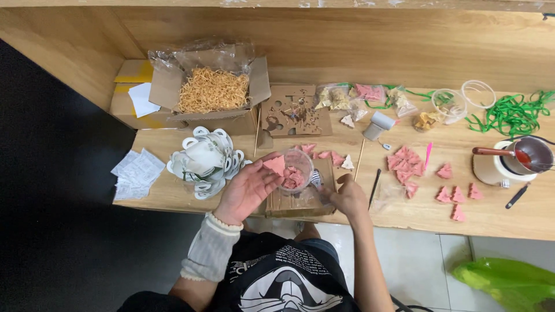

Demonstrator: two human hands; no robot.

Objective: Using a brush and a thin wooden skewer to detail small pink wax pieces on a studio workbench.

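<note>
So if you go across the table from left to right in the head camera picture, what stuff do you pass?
White paper slips → pile of white tags → clear plastic cup of pink pieces → black pen → scattered pink tree-shaped pieces → small metal pot with red wax.

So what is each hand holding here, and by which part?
The left hand carries a pink triangular piece flat on its fingertips. The right hand grips something small and metallic; which part cannot be told.

Clear plastic cup, matt wooden table
</note>
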